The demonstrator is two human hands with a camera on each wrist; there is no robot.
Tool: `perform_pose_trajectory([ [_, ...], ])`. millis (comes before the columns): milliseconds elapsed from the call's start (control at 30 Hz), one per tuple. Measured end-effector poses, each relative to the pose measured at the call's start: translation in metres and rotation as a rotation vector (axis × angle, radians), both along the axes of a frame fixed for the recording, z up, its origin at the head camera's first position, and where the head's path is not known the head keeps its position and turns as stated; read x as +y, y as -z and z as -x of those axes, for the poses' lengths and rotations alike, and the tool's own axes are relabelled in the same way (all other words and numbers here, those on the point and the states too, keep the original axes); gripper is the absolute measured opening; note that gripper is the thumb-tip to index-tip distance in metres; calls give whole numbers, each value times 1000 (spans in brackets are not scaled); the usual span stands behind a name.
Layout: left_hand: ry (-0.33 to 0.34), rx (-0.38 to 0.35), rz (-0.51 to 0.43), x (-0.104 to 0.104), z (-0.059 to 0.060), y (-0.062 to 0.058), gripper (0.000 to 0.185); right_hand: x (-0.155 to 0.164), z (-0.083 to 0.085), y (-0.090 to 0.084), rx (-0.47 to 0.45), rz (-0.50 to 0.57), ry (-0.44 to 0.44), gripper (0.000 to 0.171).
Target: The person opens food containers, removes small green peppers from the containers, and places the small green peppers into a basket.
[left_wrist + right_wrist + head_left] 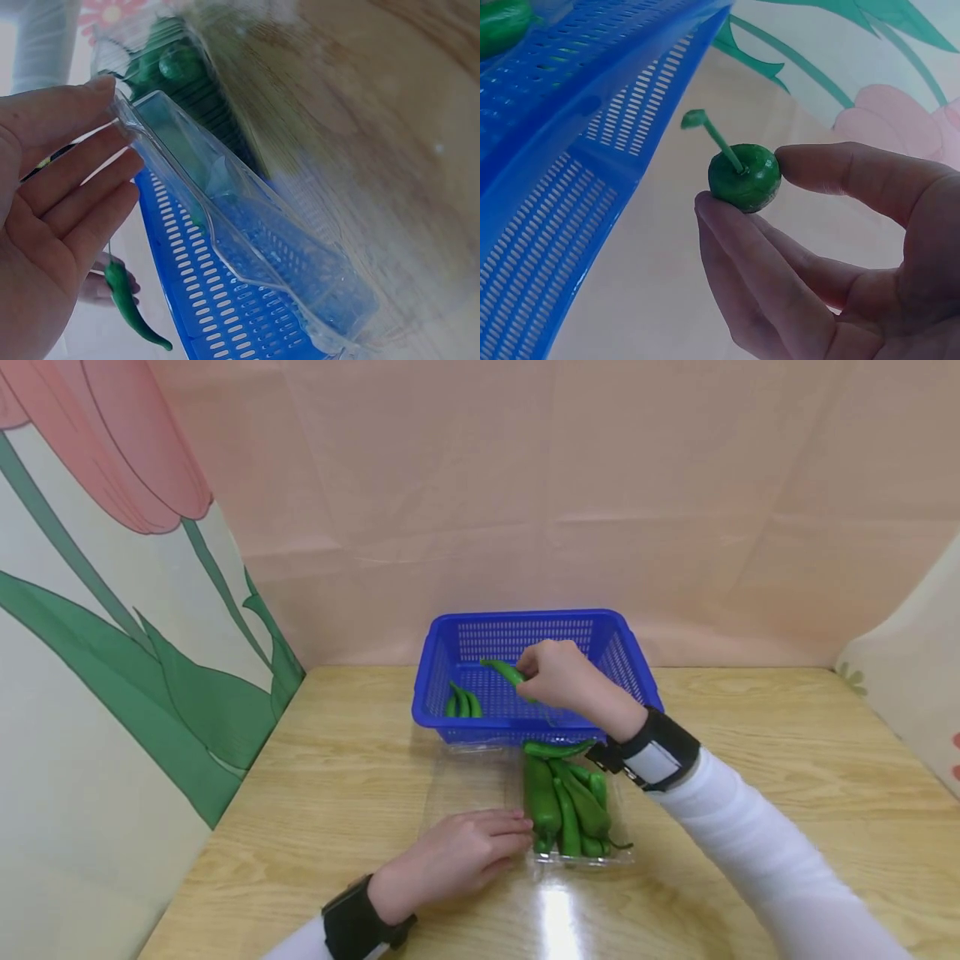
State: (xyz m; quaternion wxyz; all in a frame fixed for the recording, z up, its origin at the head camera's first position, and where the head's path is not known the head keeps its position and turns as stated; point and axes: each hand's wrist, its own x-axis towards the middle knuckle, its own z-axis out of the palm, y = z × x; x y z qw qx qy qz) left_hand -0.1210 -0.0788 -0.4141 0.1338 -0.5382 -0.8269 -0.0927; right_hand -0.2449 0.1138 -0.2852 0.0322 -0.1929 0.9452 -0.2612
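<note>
My right hand (558, 672) pinches a green pepper (507, 672) by its stem end above the blue basket (457, 647); the right wrist view shows the pepper (744, 176) held between thumb and fingers. Two or three more green peppers (462, 702) lie inside the basket at its left. A clear plastic tray (468, 781) in front of the basket holds several green peppers (567, 797). My left hand (465, 852) lies flat with straight fingers against the tray's near left side, and the left wrist view shows the fingers (64, 176) touching the tray's edge (225, 225).
The wooden table (787, 760) is fenced in by a pink backdrop (562, 502) behind, a tulip-print panel (112, 635) on the left and another panel (915, 677) on the right. Bare tabletop lies on both sides of the basket.
</note>
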Motion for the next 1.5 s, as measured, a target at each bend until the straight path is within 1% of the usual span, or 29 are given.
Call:
perform_pose_trajectory([
  [233,3,16,4,1,1,0,31,-12,16,-4,-27,2,4,30],
  [433,0,-15,8,1,1,-1,31,-21,31,-3,-64,-12,6,15],
  [500,-1,-25,9,1,1,-1,32,-24,37,-3,-74,-8,18,12],
  [600,-1,-33,9,1,1,-1,32,-27,45,-2,-99,-12,34,14],
  [833,1,-34,2,1,1,0,32,-33,60,-3,-145,-7,79,25],
  [933,2,-42,2,2,0,0,32,-36,67,-1,-151,-6,96,19],
  [1033,0,-41,4,2,0,-1,32,-39,74,1,-141,-18,90,13],
  [1133,-2,-31,5,2,0,-1,32,-42,81,4,-133,-21,85,13],
  [1300,-5,-25,7,1,-1,0,31,-47,95,11,-167,12,100,15],
  [1500,-8,-30,2,1,0,1,31,-50,108,15,-231,15,124,15],
])
